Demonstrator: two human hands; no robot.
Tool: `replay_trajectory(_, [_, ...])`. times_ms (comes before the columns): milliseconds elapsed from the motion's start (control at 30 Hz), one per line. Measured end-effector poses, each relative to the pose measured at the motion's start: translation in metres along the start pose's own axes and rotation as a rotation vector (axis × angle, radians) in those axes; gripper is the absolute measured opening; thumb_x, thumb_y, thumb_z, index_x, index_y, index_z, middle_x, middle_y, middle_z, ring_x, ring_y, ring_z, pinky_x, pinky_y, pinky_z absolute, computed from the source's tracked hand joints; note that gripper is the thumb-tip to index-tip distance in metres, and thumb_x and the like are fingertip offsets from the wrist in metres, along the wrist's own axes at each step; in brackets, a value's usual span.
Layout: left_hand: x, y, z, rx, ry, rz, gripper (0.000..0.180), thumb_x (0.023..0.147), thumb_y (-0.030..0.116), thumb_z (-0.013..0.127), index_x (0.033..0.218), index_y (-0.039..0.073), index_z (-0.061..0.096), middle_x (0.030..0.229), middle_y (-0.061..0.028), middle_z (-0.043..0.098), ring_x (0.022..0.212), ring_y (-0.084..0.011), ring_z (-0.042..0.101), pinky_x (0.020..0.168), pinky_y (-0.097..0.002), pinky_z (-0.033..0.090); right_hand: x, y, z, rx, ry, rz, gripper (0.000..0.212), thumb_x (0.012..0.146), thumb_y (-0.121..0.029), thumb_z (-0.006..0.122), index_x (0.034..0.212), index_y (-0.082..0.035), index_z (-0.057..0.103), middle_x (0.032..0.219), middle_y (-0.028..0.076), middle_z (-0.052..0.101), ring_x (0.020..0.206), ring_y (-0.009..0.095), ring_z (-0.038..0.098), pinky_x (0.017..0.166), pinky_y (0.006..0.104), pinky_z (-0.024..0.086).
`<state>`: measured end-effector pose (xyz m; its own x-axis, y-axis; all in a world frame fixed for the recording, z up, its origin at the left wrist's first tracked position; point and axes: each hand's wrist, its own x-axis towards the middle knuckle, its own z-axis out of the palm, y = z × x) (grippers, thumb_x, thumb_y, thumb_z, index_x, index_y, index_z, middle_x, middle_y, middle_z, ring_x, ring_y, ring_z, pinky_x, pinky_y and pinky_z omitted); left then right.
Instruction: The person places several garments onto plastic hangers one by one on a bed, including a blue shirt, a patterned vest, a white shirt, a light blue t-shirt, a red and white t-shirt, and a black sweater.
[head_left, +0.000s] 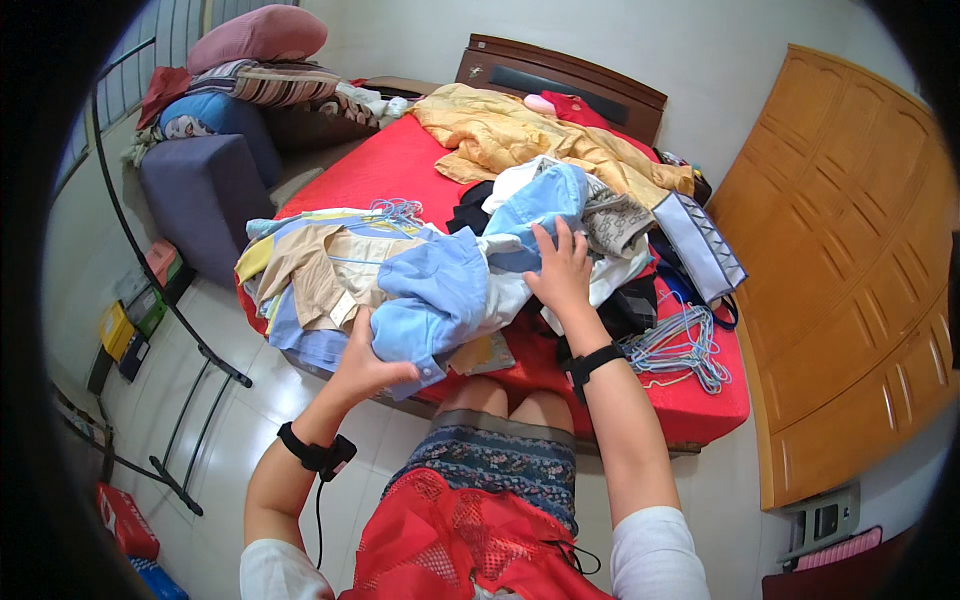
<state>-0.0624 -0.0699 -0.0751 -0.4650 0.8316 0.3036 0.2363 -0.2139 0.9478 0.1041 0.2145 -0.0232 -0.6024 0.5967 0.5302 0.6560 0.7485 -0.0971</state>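
A light blue shirt (430, 290) lies across the front of the clothes heap on the bed. My left hand (355, 365) is at the shirt's near left edge, thumb stretched out and apart from the fingers, beside a beige garment (300, 280) with a hanger in it. Part of its fingers is hidden by cloth. My right hand (562, 268) spreads its fingers over a paler blue garment (545, 205) at the heap's middle, touching the cloth without a visible grip. A patterned grey garment (615, 222) lies just right of that hand.
The bed has a red sheet (400, 165) and a rumpled yellow quilt (510, 130). Loose hangers (685, 350) lie near its right corner, below a white-and-grey storage box (700, 245). A black metal rack (150, 260) stands left, a wooden wardrobe (850, 250) right.
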Motion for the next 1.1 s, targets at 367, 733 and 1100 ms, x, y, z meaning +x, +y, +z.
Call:
replay_trajectory(367, [-0.005,0.008,0.014,0.834,0.114,0.381,0.096,0.047,0.015,0.088,0.129,0.014,0.037,0.103,-0.0177,0.042,0.094,-0.0379,0.044,0.081,-0.0446,0.040,0.030,0.009,0.030,-0.224,-0.041,-0.149,0.024,0.077,-0.026,0.062,0.097,-0.014,0.068,0.122,0.014,0.060,0.126,0.034,0.044,0.101,0.0648,0.027])
replay_trajectory(733, [0.023,-0.011,-0.026,0.239,0.050,-0.210,0.038,0.085,0.026,0.059,0.117,0.007,0.060,0.114,-0.0127,0.061,0.107,-0.0329,0.056,0.090,-0.0400,0.044,-0.004,0.058,-0.036,0.975,-0.332,0.263,0.025,0.081,-0.022,0.055,0.081,0.002,0.064,0.074,0.008,0.064,0.068,0.017,0.058,0.063,0.0302,0.043])
replay_trajectory(1100, [0.059,0.049,0.009,-0.307,-0.287,-0.536,0.044,0.091,0.038,0.040,0.116,0.006,0.057,0.098,-0.0134,0.069,0.096,-0.0301,0.066,0.083,-0.0475,0.051,-0.110,0.096,-0.129,1.805,-0.542,0.510,0.029,0.092,-0.016,0.047,0.110,0.004,0.058,0.104,0.022,0.068,0.091,0.027,0.068,0.083,0.0404,0.055])
